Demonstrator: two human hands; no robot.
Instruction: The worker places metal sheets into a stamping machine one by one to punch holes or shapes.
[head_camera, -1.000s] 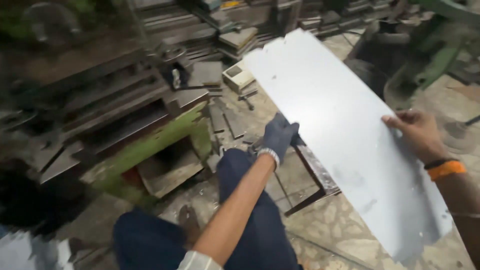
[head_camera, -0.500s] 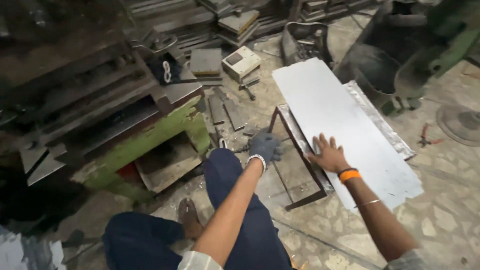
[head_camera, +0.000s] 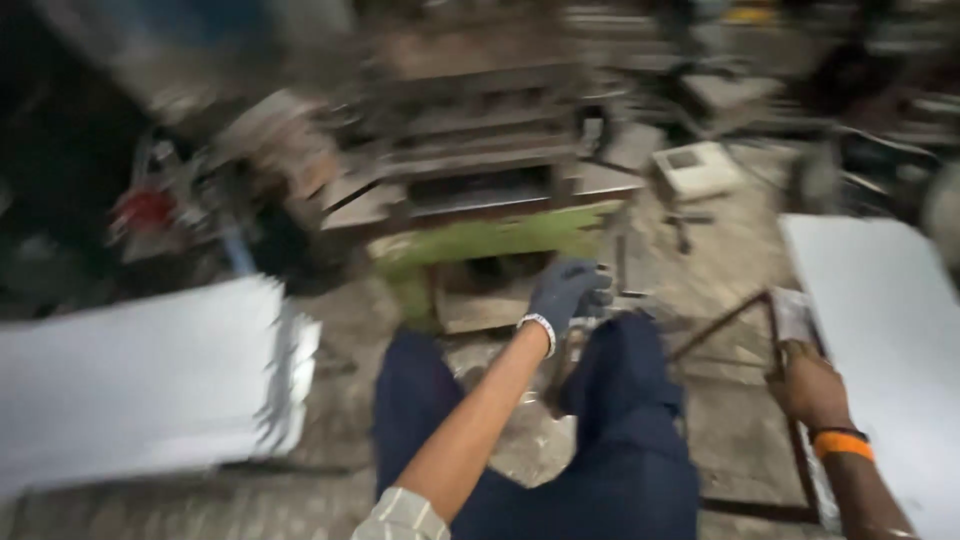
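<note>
The gloved left hand rests by the knee, fingers loosely curled on nothing. The bare right hand sits at the near left edge of the pale metal sheet lying on the floor at right; its fingers are too blurred to tell. The sheet seems just laid down; fetching another from the stack of sheets at left probably calls for a turn leftward.

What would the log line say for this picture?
left hand: gloved, on knee | right hand: bare, at metal frame beside white sheet | sheet stack: far left | blurred
</note>
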